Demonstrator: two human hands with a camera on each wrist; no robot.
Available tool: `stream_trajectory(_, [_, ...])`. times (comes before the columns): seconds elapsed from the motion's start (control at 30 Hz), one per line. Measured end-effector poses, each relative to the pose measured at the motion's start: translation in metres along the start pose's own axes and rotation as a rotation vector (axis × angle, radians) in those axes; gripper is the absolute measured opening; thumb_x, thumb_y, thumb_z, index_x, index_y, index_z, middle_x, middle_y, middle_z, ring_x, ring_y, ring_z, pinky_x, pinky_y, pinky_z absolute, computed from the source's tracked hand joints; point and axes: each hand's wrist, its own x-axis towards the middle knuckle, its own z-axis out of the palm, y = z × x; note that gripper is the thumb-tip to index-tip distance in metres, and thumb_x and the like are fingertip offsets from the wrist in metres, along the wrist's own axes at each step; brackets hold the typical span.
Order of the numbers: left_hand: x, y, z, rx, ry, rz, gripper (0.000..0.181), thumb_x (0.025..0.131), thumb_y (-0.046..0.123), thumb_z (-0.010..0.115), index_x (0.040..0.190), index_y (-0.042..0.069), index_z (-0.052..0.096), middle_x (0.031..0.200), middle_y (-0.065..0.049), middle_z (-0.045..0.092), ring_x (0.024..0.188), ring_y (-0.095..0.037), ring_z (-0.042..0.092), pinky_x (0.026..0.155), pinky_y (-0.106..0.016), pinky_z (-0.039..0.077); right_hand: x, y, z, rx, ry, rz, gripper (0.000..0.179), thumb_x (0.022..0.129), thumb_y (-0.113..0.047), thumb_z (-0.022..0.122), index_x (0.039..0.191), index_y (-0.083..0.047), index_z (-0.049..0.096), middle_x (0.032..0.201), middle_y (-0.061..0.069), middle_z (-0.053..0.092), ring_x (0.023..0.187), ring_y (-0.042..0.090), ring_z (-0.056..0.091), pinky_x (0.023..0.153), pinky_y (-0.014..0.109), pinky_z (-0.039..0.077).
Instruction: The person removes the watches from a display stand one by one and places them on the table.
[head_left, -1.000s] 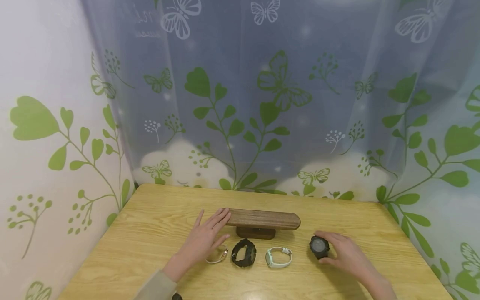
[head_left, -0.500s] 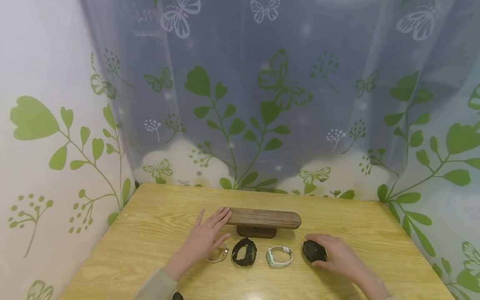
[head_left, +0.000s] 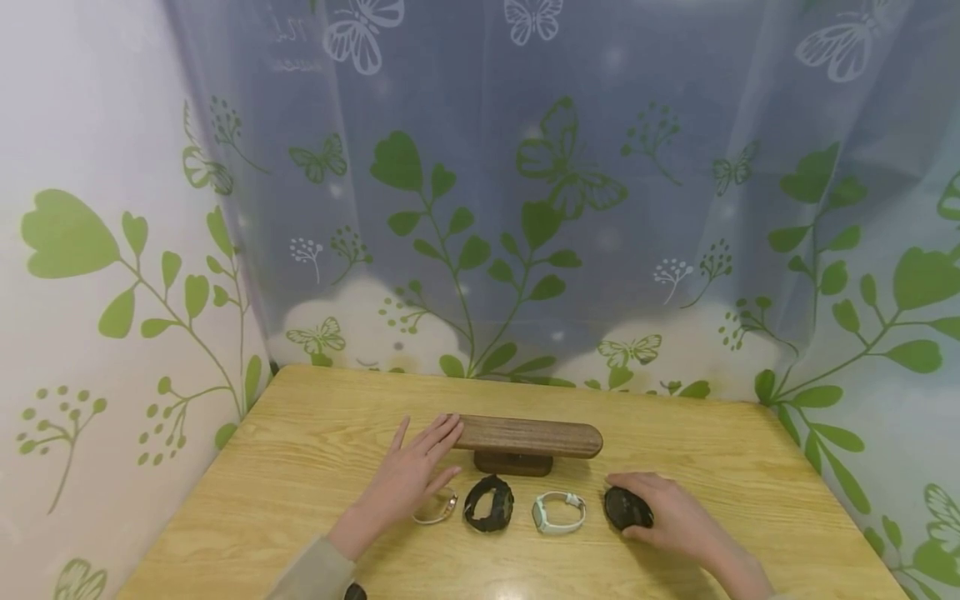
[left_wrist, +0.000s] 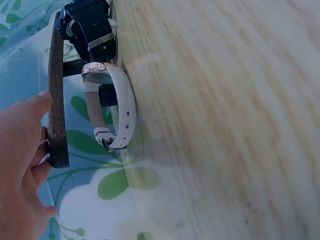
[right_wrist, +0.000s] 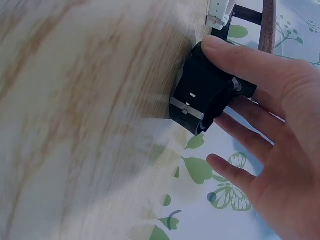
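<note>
My left hand (head_left: pixel 408 479) rests its extended fingers on the left end of a dark wooden bar (head_left: pixel 532 437) on a short base. Between thumb and fingers, my right hand (head_left: pixel 675 512) holds a black wristwatch (head_left: pixel 626 508) with its strap fastened in a loop, low at the table surface. In the right wrist view the strap (right_wrist: pixel 195 92) faces the camera, with the thumb on one side. Along the front of the bar stand a watch with a white strap (left_wrist: pixel 125 105), partly hidden by the left hand in the head view, another black watch (head_left: pixel 489 504) and a mint-green watch (head_left: pixel 558 512).
The objects are on a light wooden table (head_left: pixel 337 400). A curtain (head_left: pixel 480 208) with leaves and butterflies hangs behind it and along the sides. A small dark object (head_left: pixel 355 592) shows beside the left sleeve (head_left: pixel 311 571).
My right hand has moved slightly left with the black watch and turned it, so its dial no longer faces the head camera. The left hand stays on the bar.
</note>
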Motion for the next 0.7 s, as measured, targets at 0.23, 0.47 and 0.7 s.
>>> stream_trajectory(0.23, [-0.0008, 0.0009, 0.0002, 0.003, 0.003, 0.000, 0.066, 0.100, 0.040, 0.064, 0.155, 0.011, 0.041, 0.160, -0.004, 0.039, 0.148, -0.023, 0.038, 0.121, -0.063, 0.016, -0.0014, 0.0003, 0.0012, 0.004, 0.011, -0.016, 0.075, 0.075, -0.028, 0.090, 0.139, -0.004, 0.059, 0.134, 0.015, 0.064, 0.115, 0.040, 0.064, 0.091, 0.059, 0.054])
stream_trajectory(0.47, [-0.0009, 0.0010, 0.0005, 0.003, 0.007, -0.003, 0.067, 0.099, 0.040, 0.064, 0.155, 0.011, 0.041, 0.160, -0.004, 0.040, 0.147, -0.023, 0.038, 0.121, -0.064, 0.016, -0.0021, -0.0002, 0.0032, 0.020, 0.046, 0.007, 0.071, 0.081, -0.038, 0.084, 0.140, -0.006, 0.059, 0.133, 0.015, 0.065, 0.115, 0.040, 0.064, 0.091, 0.060, 0.054])
stream_trajectory(0.7, [-0.0009, 0.0004, 0.0017, -0.004, -0.001, -0.003, 0.066, 0.099, 0.040, 0.065, 0.155, 0.011, 0.042, 0.160, -0.005, 0.040, 0.147, -0.024, 0.039, 0.121, -0.064, 0.015, 0.0036, -0.0004, 0.0042, 0.027, 0.222, 0.075, 0.048, 0.094, -0.031, 0.074, 0.135, -0.010, 0.064, 0.128, 0.010, 0.069, 0.111, 0.034, 0.068, 0.089, 0.053, 0.058])
